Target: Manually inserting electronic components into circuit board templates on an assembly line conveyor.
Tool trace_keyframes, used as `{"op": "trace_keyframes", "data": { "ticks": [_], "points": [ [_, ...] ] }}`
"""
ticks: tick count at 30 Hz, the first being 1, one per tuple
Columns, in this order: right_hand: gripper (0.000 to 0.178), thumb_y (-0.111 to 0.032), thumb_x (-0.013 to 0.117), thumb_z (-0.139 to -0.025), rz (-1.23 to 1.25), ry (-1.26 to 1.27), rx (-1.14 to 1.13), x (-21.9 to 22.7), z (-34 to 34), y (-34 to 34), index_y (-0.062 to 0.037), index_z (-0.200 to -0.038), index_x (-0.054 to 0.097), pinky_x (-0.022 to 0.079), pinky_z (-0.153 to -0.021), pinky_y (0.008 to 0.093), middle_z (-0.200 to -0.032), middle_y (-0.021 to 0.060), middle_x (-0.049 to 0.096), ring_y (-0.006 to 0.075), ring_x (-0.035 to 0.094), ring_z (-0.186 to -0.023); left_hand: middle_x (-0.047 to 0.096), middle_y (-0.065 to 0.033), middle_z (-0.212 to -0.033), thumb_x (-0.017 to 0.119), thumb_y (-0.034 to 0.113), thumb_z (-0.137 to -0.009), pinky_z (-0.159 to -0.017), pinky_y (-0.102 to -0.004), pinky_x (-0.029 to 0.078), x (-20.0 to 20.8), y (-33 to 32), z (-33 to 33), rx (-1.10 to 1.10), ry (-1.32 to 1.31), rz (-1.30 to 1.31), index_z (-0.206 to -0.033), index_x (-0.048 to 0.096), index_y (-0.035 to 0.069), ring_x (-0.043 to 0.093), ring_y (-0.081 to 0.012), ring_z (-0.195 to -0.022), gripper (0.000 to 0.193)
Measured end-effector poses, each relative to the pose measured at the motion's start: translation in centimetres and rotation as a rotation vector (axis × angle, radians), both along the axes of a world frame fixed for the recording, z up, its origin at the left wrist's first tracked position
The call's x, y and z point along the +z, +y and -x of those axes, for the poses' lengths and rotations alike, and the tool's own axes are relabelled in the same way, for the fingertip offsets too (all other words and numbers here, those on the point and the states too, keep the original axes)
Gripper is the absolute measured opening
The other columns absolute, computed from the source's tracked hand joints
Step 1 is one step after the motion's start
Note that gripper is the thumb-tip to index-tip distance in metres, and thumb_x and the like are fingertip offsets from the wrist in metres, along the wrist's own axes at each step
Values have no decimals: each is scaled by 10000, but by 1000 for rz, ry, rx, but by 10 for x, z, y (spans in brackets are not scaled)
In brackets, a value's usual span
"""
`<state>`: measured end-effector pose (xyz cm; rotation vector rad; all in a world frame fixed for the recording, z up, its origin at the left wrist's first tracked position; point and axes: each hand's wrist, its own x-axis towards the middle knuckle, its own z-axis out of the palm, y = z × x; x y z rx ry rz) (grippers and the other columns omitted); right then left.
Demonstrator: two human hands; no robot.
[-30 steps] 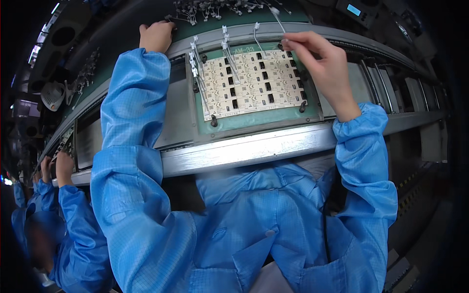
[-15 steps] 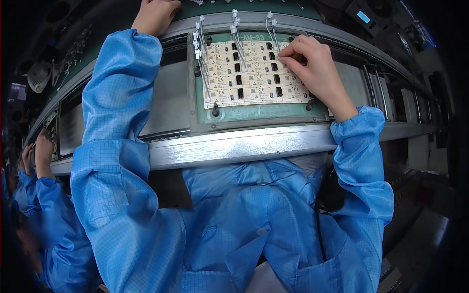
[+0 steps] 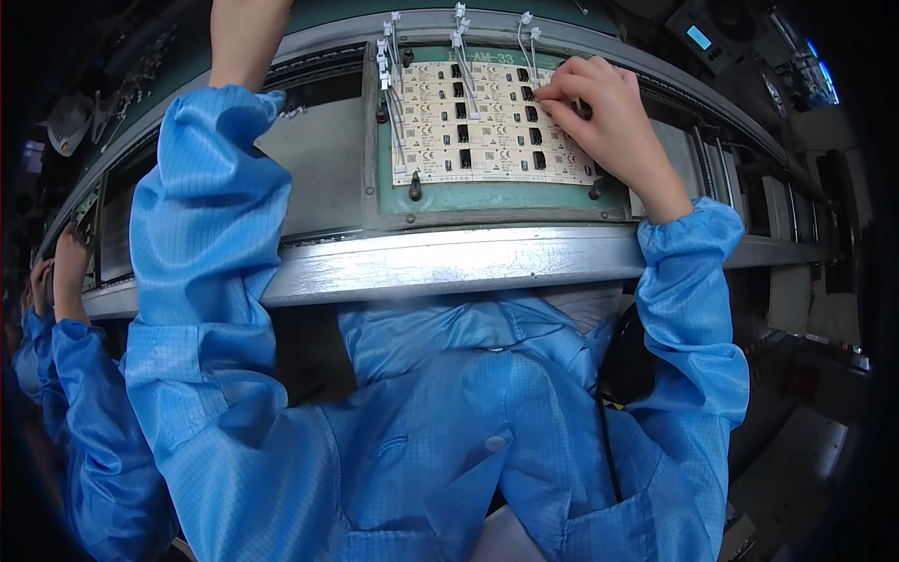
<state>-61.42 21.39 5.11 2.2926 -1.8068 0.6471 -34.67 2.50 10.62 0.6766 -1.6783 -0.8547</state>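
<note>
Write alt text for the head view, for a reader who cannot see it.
A person in a blue smock presses the right hand onto a pale panel of small circuit boards seated in a green metal fixture on a conveyor line. The left forearm reaches up out of frame. Thin white wires with connectors sprout from the panel's top.

Right hand pinches with fingertips; left forearm reaches past frame.
</note>
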Motion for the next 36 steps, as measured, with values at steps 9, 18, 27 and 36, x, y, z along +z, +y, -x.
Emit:
{"op": "trace_keyframes", "data": {
  "ticks": [9,18,27,36],
  "points": [
    [293,-58,599,-848,123,189,92,16,-43,2,-122,-1109,714,349,-1018,437,-1233,97,594,276,528,-1187,713,-95,-849,673,-3,-885,-716,-264,526,1,73,13,76,-84,223,-901,612,-19,693,-127,-819,65],
    [308,-88,650,-781,50,523,179,15,-73,2,-174,-1057,756,342,-1076,457,-1218,72,603,250,514,-1202,704,-60,-844,676,92,-857,-805,-379,456,-23,82,20,130,-339,595,-920,654,70,683,-243,-847,70],
    [200,-225,665,-882,319,137,-638,6,75,-104,-42,-939,723,455,-867,473,-973,115,674,284,610,-1023,690,28,-816,682,120,-822,-978,-521,325,-54,129,40,109,-630,561,-890,662,156,613,-249,-1035,79],
    [158,-166,596,-853,341,-46,-524,-6,94,-121,-65,-847,717,437,-825,515,-913,178,691,352,650,-947,642,4,-999,720,140,-759,-997,-519,302,-57,134,38,113,-800,429,-810,714,139,505,-293,-1111,52]
  ]
}}
